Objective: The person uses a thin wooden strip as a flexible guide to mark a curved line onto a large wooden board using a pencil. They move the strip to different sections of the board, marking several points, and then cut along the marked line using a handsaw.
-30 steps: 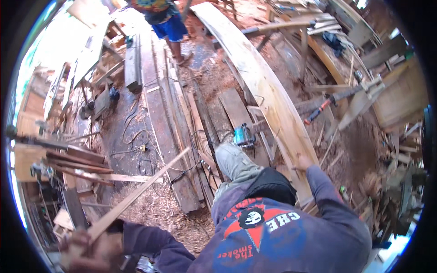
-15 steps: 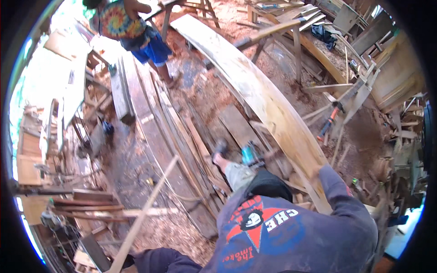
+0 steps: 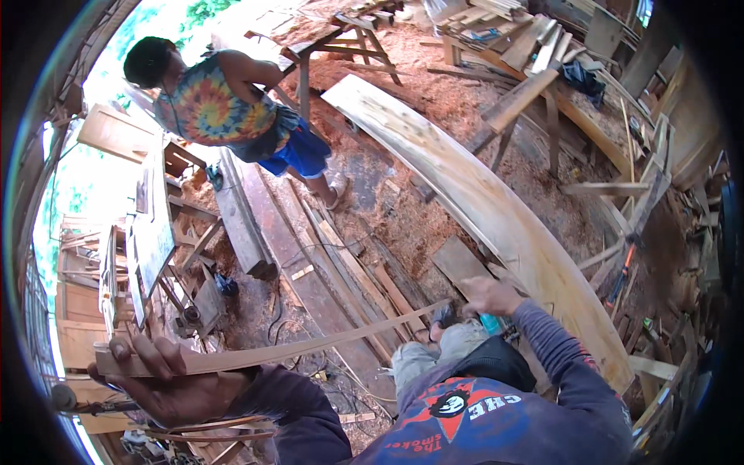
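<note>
A long thin wooden strip (image 3: pixel 310 345) slants across the front of the view, rising toward the right. My left hand (image 3: pixel 167 380) grips its left end, with the fingers curled over the wood. My right hand (image 3: pixel 494 296) is raised in front of my chest with fingers apart, holding nothing, close to the strip's far tip but apart from it. Just beyond that hand lies a wide pale plank (image 3: pixel 496 209) with a curved look, running from the right side toward the back. A teal power tool (image 3: pixel 491 324) by my leg is mostly hidden behind my right arm.
Another person (image 3: pixel 225 108) in a tie-dye top and blue shorts stands at the back left. Long boards (image 3: pixel 271 209) lie on the shaving-strewn floor. Trestles (image 3: pixel 349 46) stand at the back; an orange-handled tool (image 3: pixel 621 273) rests at the right. Cables (image 3: pixel 279 310) trail nearby.
My right hand has come off the wide plank and moved left. My left hand and the wooden strip have risen into view, the strip swinging down toward level. The view has shifted.
</note>
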`<state>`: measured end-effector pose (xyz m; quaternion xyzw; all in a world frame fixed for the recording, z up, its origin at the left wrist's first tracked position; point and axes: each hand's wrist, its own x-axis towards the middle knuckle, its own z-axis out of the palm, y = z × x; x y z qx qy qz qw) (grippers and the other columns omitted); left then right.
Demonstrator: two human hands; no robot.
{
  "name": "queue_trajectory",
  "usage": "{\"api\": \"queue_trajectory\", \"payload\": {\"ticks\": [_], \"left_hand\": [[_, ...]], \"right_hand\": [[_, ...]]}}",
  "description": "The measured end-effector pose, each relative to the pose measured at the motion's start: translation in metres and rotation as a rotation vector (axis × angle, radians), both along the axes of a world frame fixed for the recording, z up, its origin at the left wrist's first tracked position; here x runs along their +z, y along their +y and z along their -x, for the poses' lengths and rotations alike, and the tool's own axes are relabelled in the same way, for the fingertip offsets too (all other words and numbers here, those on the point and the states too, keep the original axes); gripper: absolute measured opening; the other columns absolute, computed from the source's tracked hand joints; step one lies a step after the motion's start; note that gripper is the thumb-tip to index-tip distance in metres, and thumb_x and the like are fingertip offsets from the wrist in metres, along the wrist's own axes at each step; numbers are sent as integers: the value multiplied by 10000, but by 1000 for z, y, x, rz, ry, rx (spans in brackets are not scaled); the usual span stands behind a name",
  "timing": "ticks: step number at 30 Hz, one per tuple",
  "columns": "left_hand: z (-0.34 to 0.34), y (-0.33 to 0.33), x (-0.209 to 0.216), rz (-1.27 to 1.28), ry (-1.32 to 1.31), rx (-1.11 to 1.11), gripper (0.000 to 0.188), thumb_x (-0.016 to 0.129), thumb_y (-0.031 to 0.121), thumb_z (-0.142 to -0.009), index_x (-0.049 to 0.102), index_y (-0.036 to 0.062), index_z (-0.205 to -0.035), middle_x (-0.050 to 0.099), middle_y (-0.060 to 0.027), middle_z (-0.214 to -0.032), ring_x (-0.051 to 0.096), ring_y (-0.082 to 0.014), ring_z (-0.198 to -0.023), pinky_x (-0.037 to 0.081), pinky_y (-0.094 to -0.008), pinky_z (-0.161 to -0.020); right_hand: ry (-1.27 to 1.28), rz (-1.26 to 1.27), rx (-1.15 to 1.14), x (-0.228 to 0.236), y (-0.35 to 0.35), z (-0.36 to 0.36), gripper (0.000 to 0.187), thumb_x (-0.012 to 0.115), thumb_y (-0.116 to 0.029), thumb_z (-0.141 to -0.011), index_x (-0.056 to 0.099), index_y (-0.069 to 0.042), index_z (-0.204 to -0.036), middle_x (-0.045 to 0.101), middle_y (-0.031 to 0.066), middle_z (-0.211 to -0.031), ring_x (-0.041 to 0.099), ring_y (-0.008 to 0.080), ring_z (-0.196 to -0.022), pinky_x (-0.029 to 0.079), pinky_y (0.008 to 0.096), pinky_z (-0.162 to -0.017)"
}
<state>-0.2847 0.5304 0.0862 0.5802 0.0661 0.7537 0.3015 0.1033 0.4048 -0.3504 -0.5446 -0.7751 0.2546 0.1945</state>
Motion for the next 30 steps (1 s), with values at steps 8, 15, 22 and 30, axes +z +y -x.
{"api": "queue_trajectory", "payload": {"ticks": [8,15,22,30], "left_hand": [[39,118,20,63,-66,-94,265,429,181,-1033,442,15,-1239,524,-129,-995,343,-85,-580,295,-211,-460],[-36,264,-24,385,-150,77,258,520,228,-1005,506,-24,-1060,516,-55,-815,424,-76,-587,380,-186,-491],[-129,415,-161,795,-235,-213,196,508,182,-994,470,77,-1155,559,-52,-856,546,-123,-596,467,-237,-483],[-149,522,-260,1071,-114,-262,308,560,271,-983,500,21,-1152,612,-100,-918,626,-199,-737,544,-321,-621]], "right_hand": [[105,271,-191,-56,5,45,825,816,-389,-680,451,-49,-1338,454,209,-1376,445,375,-1279,373,451,-1063],[-50,-303,-1029,-30,1,50,451,759,-223,-725,507,-25,-1042,532,211,-1122,528,385,-1046,429,452,-899],[114,85,-1289,-31,-10,66,131,560,-105,-844,589,2,-914,615,210,-858,601,408,-842,469,450,-737],[-7,310,-1201,-23,56,60,176,552,-75,-832,623,-4,-976,640,223,-927,616,410,-909,488,463,-791]]}}
